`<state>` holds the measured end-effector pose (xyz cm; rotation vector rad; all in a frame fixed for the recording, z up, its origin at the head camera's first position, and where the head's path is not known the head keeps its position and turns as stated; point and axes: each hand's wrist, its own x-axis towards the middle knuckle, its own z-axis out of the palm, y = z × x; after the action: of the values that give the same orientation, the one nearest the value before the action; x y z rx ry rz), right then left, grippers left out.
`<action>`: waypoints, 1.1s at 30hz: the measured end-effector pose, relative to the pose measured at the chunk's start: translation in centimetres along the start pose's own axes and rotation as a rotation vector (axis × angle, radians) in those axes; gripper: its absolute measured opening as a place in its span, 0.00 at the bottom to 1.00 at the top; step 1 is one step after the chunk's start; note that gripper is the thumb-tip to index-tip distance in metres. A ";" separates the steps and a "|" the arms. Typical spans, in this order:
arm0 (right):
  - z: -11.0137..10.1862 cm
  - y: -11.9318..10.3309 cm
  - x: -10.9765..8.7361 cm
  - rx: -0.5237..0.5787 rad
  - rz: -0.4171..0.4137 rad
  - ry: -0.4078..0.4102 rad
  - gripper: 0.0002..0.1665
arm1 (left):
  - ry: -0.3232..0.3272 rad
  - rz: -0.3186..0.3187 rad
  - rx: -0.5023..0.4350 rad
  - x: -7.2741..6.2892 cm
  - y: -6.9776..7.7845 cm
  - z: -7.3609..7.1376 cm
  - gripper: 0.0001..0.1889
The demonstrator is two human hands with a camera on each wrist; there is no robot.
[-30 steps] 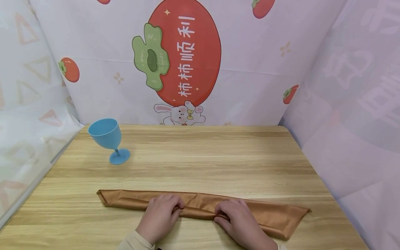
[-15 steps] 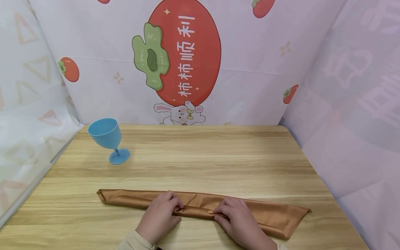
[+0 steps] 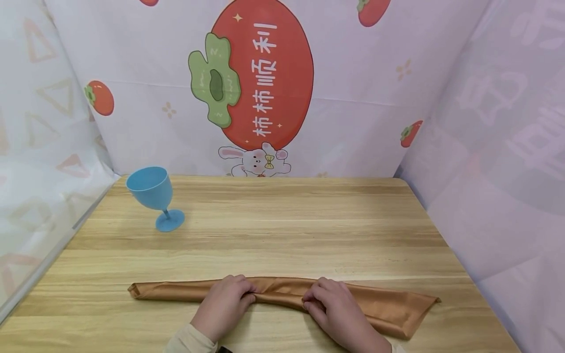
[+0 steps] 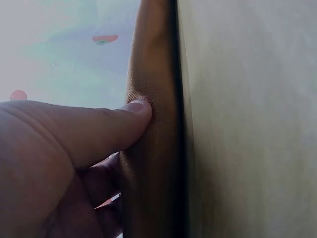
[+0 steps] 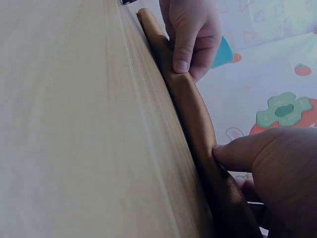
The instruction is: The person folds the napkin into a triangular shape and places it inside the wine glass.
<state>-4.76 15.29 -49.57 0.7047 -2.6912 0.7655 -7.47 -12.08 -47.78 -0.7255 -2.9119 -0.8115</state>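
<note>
A shiny brown cloth (image 3: 282, 284) lies lengthwise across the near part of the table as a narrow strip, its near edge rolled. My left hand (image 3: 224, 308) pinches the roll left of the middle. In the left wrist view the thumb presses on the brown cloth (image 4: 156, 168), with the other fingers behind it. Further right, my right hand (image 3: 336, 314) pinches the same roll between thumb and fingers. The cloth's right end spreads wider and flatter, while its left end is a thin roll. Both hands' far fingertips are partly hidden by cloth.
A blue goblet (image 3: 152, 193) stands upright at the back left of the wooden table (image 3: 300, 225). White curtains printed with persimmons and a rabbit (image 3: 258, 162) hang behind the table and along both sides.
The cloth's left part has come nearer to me and looks more narrowly rolled, and the strip now bows at the middle. My hands have barely moved; the goblet stands where it was.
</note>
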 end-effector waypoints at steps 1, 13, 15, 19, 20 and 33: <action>0.0 0.0 0.0 -0.003 -0.002 0.007 0.13 | 0.005 0.001 0.007 0.0 0.0 0.0 0.06; -0.3 0.0 -0.1 0.024 0.029 -0.079 0.09 | -0.032 -0.056 -0.059 0.1 0.2 -0.4 0.13; -0.2 0.1 -0.1 0.012 0.013 -0.069 0.09 | -0.029 -0.063 -0.062 0.1 0.2 -0.4 0.12; -0.1 0.1 0.0 -0.008 -0.011 -0.039 0.08 | -0.037 -0.079 -0.065 0.1 0.2 -0.3 0.12; -0.1 0.2 0.0 -0.010 -0.015 -0.033 0.08 | -0.037 -0.079 -0.063 0.1 0.2 -0.2 0.12; -0.4 -0.1 0.2 0.015 0.047 -0.089 0.13 | -0.032 -0.030 -0.024 -0.1 -0.4 0.1 0.13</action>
<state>-4.78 15.36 -49.09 0.6975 -2.7944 0.7843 -7.50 -12.38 -48.04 -0.7046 -2.9537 -0.8470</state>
